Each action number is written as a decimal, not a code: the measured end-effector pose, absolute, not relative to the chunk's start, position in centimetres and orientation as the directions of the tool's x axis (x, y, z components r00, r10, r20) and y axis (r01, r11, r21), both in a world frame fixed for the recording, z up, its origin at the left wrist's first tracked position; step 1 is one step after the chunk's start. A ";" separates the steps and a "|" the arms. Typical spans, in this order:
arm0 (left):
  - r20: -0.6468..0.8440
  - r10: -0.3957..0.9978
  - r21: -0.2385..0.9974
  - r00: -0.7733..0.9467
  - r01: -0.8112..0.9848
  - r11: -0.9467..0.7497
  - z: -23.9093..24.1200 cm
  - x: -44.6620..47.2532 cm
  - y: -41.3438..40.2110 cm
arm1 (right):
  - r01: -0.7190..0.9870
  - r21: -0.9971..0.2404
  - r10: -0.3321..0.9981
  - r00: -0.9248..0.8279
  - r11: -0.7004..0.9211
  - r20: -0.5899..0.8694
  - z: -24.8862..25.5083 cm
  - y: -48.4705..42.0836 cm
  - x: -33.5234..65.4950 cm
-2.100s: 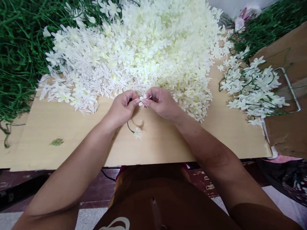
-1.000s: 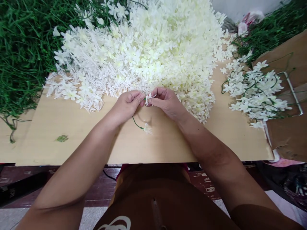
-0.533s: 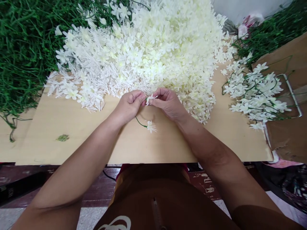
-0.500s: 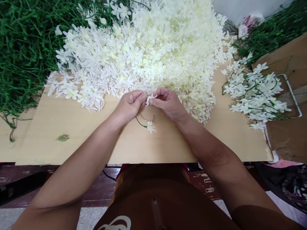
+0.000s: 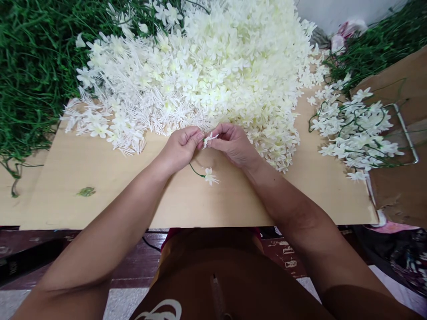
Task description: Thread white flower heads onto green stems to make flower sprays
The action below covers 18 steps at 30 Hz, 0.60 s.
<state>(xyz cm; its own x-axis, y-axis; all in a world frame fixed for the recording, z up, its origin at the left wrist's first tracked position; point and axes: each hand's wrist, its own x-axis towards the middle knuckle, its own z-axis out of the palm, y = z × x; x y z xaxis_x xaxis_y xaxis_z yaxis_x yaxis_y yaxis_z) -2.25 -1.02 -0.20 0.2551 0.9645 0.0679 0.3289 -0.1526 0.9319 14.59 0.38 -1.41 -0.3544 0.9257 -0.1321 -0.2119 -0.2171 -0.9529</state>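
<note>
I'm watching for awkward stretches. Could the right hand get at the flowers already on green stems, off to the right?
Probably yes: the right hand is nearest that stemmed bunch, with bare board between.

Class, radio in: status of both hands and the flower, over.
Left hand and right hand pinch one white flower between fingertips. Green stem dangles below, second bloom over board. Nothing in the way.
</note>
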 end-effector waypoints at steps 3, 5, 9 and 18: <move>0.084 0.960 0.929 0.266 0.327 -0.172 -0.3 -2.3 -1.1 | -0.200 -0.954 0.930 -0.336 -0.222 -0.146 -1.1 0.3 14.4; 0.091 0.959 0.926 0.270 0.332 -0.181 -0.4 -2.3 -1.1 | -0.173 -0.961 0.935 -0.321 -0.216 -0.152 -0.9 0.2 14.3; 0.089 0.956 0.915 0.280 0.357 -0.190 -0.6 -2.2 -1.0 | -0.144 -0.968 0.940 -0.303 -0.207 -0.156 -0.7 0.2 14.1; 0.078 0.967 0.890 0.241 0.420 -0.176 -0.8 -2.0 -1.1 | -0.128 -0.974 0.951 -0.273 -0.185 -0.145 -0.5 0.1 13.9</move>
